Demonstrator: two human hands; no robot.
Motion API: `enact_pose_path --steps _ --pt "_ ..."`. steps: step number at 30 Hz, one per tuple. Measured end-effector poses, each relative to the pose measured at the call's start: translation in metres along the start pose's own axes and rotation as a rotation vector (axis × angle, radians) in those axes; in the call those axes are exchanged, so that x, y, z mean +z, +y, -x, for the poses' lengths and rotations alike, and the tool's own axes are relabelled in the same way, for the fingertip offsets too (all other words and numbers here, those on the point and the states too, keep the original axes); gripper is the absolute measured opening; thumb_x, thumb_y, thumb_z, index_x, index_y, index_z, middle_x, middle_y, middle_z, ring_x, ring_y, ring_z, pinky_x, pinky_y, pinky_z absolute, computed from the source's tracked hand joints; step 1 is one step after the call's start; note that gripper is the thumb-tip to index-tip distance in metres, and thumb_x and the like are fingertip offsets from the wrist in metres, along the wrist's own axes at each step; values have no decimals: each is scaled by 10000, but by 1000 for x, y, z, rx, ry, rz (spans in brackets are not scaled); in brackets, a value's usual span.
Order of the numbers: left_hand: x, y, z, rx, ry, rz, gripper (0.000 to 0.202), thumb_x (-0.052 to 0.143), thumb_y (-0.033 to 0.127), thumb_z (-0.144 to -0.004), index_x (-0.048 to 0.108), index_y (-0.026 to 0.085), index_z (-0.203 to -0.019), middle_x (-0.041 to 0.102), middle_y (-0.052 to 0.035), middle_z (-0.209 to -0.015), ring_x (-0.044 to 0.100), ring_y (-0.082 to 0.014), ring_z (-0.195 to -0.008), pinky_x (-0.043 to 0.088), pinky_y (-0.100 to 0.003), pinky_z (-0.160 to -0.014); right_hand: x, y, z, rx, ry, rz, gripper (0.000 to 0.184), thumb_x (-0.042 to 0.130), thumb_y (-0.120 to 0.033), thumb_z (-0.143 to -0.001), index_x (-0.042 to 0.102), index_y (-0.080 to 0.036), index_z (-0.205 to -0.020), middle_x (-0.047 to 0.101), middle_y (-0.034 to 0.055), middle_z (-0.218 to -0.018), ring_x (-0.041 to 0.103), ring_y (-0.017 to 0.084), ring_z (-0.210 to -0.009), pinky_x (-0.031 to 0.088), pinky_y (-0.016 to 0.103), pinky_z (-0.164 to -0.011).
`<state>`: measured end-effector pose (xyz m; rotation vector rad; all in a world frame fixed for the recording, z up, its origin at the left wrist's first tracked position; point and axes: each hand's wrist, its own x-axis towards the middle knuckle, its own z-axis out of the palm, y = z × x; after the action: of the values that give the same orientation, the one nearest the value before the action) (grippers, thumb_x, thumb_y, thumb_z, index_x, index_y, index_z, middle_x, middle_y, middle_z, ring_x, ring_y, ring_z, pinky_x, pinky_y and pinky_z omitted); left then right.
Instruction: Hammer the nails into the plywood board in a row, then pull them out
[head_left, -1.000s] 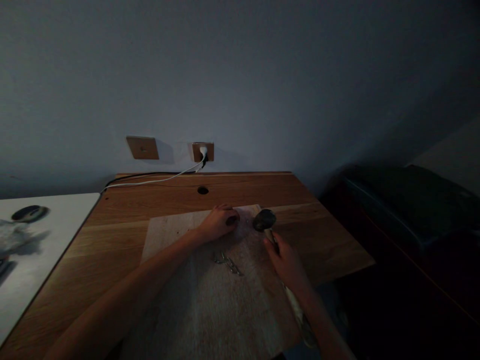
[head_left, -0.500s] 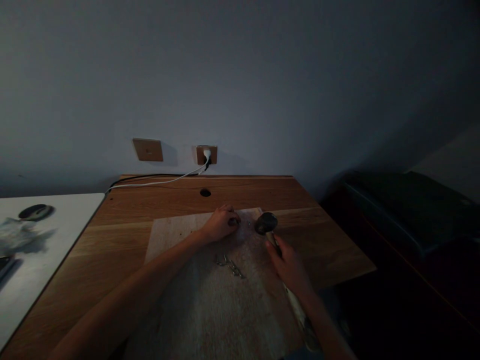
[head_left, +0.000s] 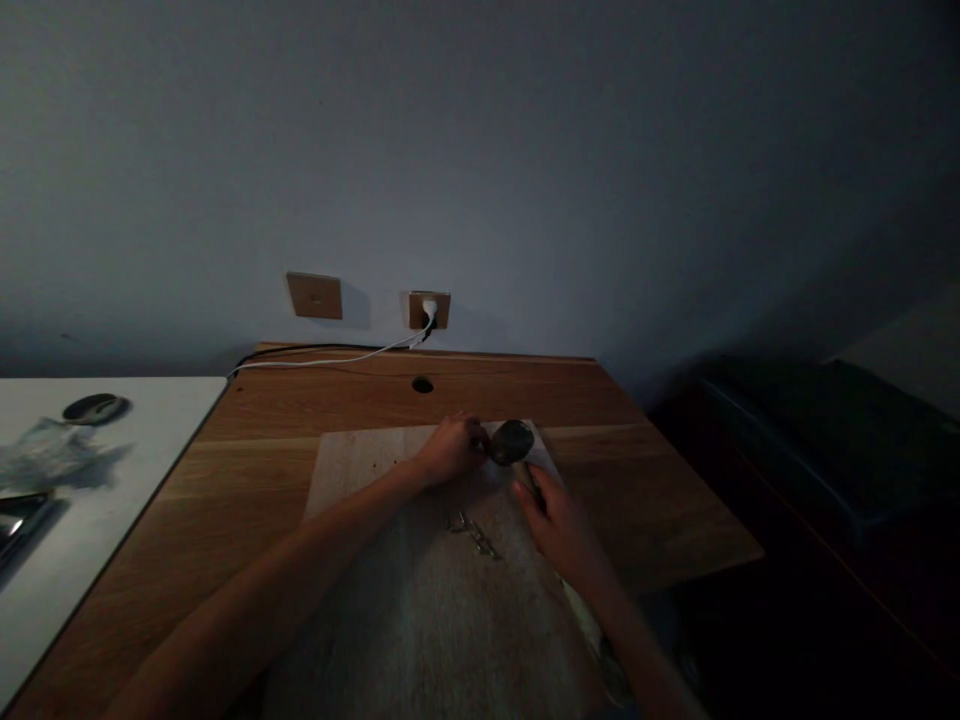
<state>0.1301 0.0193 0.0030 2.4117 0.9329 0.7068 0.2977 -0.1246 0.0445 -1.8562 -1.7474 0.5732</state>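
Observation:
My right hand (head_left: 559, 518) grips the pale handle of a hammer (head_left: 512, 442), close below its round dark head. The head is over the far right part of a pale wooden board (head_left: 427, 630), right beside the fingertips of my left hand (head_left: 452, 450). Those left fingers are pinched together low at the board; whatever is between them is too dark and small to make out. A little pile of thin shiny metal pieces, like nails or screws (head_left: 477, 537), lies on the board nearer to me.
The board rests on a brown wooden table (head_left: 360, 400) against the wall. To the left, a white surface (head_left: 150, 440) holds a round dark item (head_left: 96, 408) and a crumpled clear bag (head_left: 52, 455). Cables run to a wall socket (head_left: 429, 310). A dark bulky object (head_left: 810, 430) is at the right.
The hammer head has moved left, closer to my left fingertips. My left hand stays pinched at about the same spot on the board. The whole view has shifted slightly.

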Motion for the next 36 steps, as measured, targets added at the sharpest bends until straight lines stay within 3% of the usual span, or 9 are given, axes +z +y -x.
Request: enact_pose_path --steps 7,13,16,20,25,29,31,34,36 --pt "3 -3 -1 15 16 -2 145 740 104 -751 782 181 -866 674 -45 -872 612 -194 -896 466 -272 -823 4 1 3 -22 27 65 414 393 -440 -994 658 -174 -1167 752 118 -877 718 298 -823 475 349 -669" --pt "2 -4 -1 19 2 12 139 708 116 -778 784 201 -858 677 -41 -871 615 -197 -910 470 -278 -832 5 -3 3 -9 57 68 469 381 -463 -998 643 -152 -1233 760 147 -955 716 310 -882 493 377 -734" --pt "1 -4 0 8 -2 18 162 696 108 -766 782 202 -866 686 -44 -889 623 -201 -908 479 -283 -832 5 -2 3 -2 18 90 460 381 -441 -999 651 -143 -1223 760 136 -892 719 304 -849 492 368 -718" --pt "-1 -2 1 -19 -2 55 169 686 100 -765 779 188 -875 692 -42 -875 629 -190 -880 485 -276 -824 4 5 13 15 8 43 458 394 -475 -1002 649 -168 -1226 764 124 -904 725 289 -842 504 361 -735" --pt "-1 -1 2 -14 4 88 181 722 147 -761 761 175 -935 675 -45 -903 622 -186 -867 485 -271 -803 6 19 32 60 21 55 495 386 -497 -1001 637 -172 -1277 751 161 -1105 708 314 -1023 517 403 -864" --pt "-14 4 3 -47 10 64 273 766 189 -712 714 165 -979 638 -57 -968 610 -199 -897 489 -278 -798 10 23 37 73 43 66 504 368 -483 -1001 646 -157 -1267 761 162 -1047 720 322 -972 530 412 -823" --pt "-29 10 6 -10 -92 80 264 747 159 -700 710 174 -961 620 -47 -977 609 -179 -849 483 -253 -745 11 22 36 88 44 55 515 367 -484 -999 639 -139 -1268 763 165 -1016 725 323 -936 531 411 -793" --pt "-51 23 14 169 -419 78 205 735 135 -680 727 215 -869 615 -9 -899 598 -157 -775 461 -235 -693 10 21 35 93 34 38 508 374 -480 -1000 630 -135 -1271 762 162 -1023 723 318 -947 525 400 -799" --pt "-60 32 19 245 -573 24 182 754 137 -653 731 232 -807 617 -1 -850 593 -166 -758 450 -248 -679 8 19 35 85 24 32 481 371 -474 -1005 636 -160 -1255 763 146 -1031 723 308 -962 521 382 -798"
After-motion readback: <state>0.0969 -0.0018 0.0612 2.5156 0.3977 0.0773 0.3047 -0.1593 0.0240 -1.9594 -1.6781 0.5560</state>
